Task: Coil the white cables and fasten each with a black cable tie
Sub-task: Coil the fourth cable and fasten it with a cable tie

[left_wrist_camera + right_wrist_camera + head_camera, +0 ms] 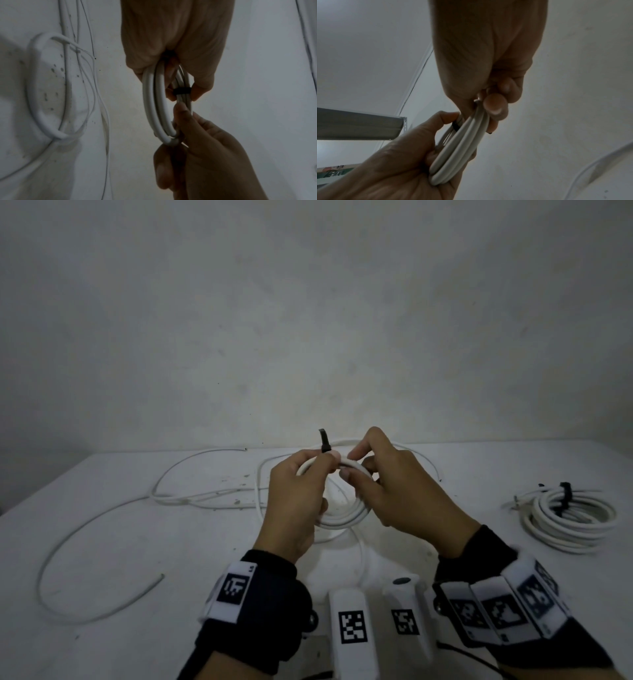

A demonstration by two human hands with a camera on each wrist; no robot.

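Note:
I hold a coiled white cable [342, 517] upright over the middle of the white table [137, 542]. A black cable tie [323, 442] is wrapped round its top strands, with the free end sticking up. My left hand [327, 465] pinches the coil at the tie [181, 91], thumb on one side and fingers on the other. My right hand [352, 465] pinches the same coil [154, 108] just to the right of the tie. In the right wrist view the coil [462, 148] runs from my right fingers [494, 105] into my left palm.
A finished coil [570, 518] with a black tie [565, 494] lies at the right. Loose white cables [102, 518] sprawl over the left and back of the table. Two white marker blocks [352, 628] stand at the near edge. A wall rises close behind the table.

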